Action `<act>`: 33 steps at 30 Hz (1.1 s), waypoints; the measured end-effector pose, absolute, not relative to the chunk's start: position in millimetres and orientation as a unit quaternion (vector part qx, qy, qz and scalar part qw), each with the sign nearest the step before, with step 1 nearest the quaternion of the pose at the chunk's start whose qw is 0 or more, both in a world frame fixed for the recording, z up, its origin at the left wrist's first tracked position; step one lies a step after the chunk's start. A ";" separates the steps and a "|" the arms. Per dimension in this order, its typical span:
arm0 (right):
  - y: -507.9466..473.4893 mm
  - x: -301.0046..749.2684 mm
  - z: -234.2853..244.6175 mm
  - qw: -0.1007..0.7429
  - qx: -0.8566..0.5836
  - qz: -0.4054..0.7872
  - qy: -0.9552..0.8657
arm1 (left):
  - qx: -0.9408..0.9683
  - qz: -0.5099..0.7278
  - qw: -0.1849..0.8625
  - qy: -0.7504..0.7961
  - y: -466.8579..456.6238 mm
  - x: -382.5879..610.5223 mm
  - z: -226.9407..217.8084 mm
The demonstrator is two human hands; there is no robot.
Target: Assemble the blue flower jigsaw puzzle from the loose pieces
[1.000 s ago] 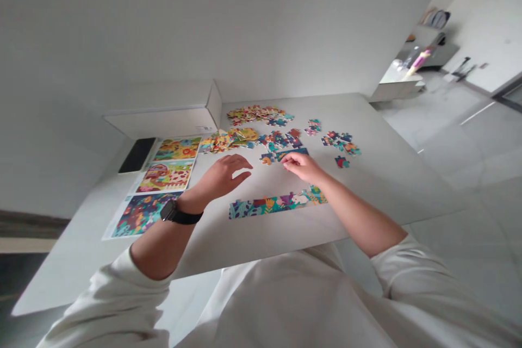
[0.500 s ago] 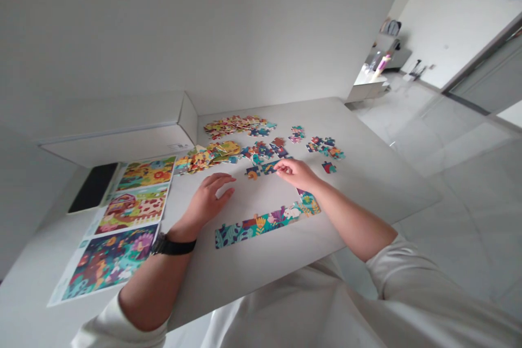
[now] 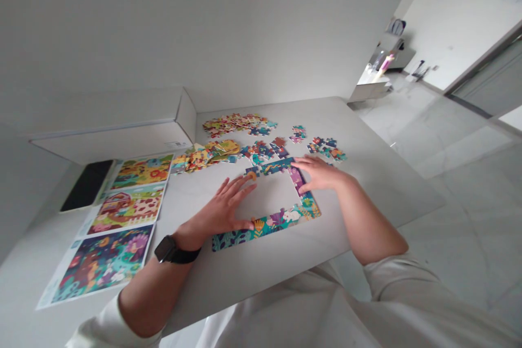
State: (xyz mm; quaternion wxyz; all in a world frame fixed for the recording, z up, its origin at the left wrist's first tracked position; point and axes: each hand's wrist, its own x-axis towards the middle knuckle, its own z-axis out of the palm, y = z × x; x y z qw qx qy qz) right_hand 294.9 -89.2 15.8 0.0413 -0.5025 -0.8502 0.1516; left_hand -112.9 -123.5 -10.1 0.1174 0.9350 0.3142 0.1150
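Note:
A partly joined jigsaw border (image 3: 281, 218) lies on the white table (image 3: 367, 185): a bottom strip, a right column and a short top strip (image 3: 277, 166). My left hand (image 3: 223, 211) lies flat with fingers spread, thumb on the bottom strip and fingertips near the top strip's left end. My right hand (image 3: 318, 173) lies flat, fingers stretched out, pressing on the upper right corner of the border. A black watch (image 3: 173, 251) is on my left wrist. Neither hand holds anything.
Loose puzzle pieces lie in heaps beyond the border (image 3: 236, 122) (image 3: 206, 155) (image 3: 326, 148). Three picture sheets (image 3: 130, 201) lie at the left, next to a black phone (image 3: 85, 186). A white box (image 3: 122, 130) stands at the back left. The table's right edge drops to the floor.
My right hand moved the short strip into the upper right of the border and flattened on it. My left hand slid forward and down onto the bottom strip.

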 end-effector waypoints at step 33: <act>-93.1 268.2 8.4 0.094 -0.522 0.114 -0.840 | 0.932 0.139 0.088 0.323 -121.5 -95.9 -14.1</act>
